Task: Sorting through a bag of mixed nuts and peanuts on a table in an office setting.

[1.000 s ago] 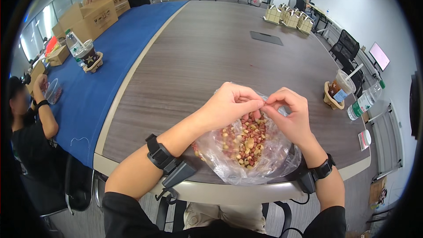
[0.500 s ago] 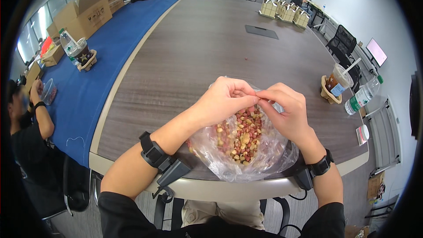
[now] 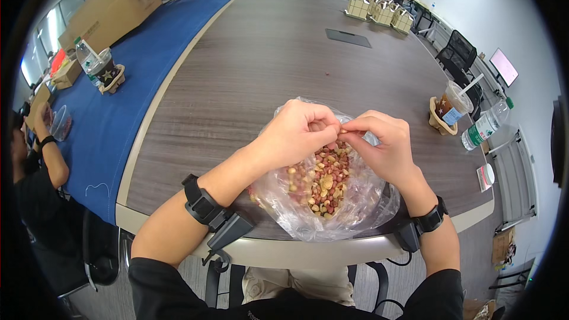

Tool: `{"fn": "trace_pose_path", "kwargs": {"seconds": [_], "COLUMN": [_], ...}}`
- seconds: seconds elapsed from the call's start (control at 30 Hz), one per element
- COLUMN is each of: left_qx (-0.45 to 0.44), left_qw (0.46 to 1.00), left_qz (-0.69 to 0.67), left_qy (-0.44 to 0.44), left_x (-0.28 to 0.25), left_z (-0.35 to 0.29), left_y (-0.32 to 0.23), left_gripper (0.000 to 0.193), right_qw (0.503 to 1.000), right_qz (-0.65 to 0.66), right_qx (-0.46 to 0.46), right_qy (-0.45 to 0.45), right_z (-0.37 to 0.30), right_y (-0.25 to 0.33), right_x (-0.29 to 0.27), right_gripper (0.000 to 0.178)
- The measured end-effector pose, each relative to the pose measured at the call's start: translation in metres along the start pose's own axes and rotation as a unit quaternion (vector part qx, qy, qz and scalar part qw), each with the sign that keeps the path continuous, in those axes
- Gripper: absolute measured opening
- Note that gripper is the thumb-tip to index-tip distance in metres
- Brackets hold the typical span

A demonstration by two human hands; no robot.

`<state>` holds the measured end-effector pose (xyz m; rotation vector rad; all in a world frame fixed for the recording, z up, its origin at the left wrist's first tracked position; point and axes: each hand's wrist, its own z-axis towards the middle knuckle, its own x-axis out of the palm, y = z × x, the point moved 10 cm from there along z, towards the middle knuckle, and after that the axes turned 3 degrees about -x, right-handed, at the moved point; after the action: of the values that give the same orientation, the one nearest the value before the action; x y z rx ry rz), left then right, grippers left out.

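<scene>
A clear plastic bag (image 3: 361, 216) lies spread at the table's near edge. Inside it is a heap of peanuts (image 3: 329, 181), many in reddish skins and some pale and bare. Over the far side of the heap, my left hand (image 3: 299, 133) and my right hand (image 3: 382, 145) meet, thumbs and forefingers pinched together. Between their tips shows a small pale piece, seemingly a peanut, mostly covered by the fingers. Both wrists carry black straps with devices.
On the wooden table (image 3: 249, 71), an iced drink (image 3: 453, 104) in a cardboard holder, a water bottle (image 3: 487, 124) and a small white tub (image 3: 486, 176) stand at right. Boxes (image 3: 385, 12) sit far back. At left, another person (image 3: 44, 184) works beside a plastic container (image 3: 61, 123).
My hands stay pinched together over the bag, with slight finger movement. The pale piece shows more between the fingertips. At the far left, the large carton has been tilted.
</scene>
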<state>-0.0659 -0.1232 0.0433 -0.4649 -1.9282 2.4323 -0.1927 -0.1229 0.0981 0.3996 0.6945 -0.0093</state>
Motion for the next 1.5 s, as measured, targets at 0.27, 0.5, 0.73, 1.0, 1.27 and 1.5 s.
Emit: {"fn": "trace_pose_path", "kwargs": {"seconds": [0.27,0.5,0.73,1.0,1.27,1.5], "left_qx": [0.015,0.005,-0.010,0.002,0.033,0.054], "left_qw": [0.998,0.999,0.998,0.998,0.999,0.998], "left_qz": [-0.056,-0.039,-0.051,-0.052,-0.013,0.017], "left_qy": [0.014,0.019,0.030,0.042,0.034,0.015], "left_x": [0.002,0.002,0.004,0.006,0.006,0.004], "left_z": [-0.001,0.000,0.001,0.000,-0.001,-0.001], "left_y": [-0.004,0.001,0.003,0.001,-0.004,-0.006], "left_gripper": [0.015,0.014,0.015,0.016,0.016,0.017], "right_qw": [1.000,1.000,1.000,1.000,0.999,1.000], "right_qz": [0.005,0.001,0.005,-0.008,-0.021,0.016], "right_qx": [-0.001,0.000,-0.001,-0.028,-0.033,-0.010], "right_qy": [-0.006,0.003,-0.004,0.008,0.003,-0.014], "right_z": [0.001,0.000,0.001,0.000,0.000,-0.001], "right_y": [0.001,-0.002,-0.002,0.000,0.000,-0.006], "right_x": [-0.001,0.000,-0.003,-0.001,-0.002,-0.003], "right_gripper": [0.016,0.015,0.015,0.015,0.015,0.014]}}
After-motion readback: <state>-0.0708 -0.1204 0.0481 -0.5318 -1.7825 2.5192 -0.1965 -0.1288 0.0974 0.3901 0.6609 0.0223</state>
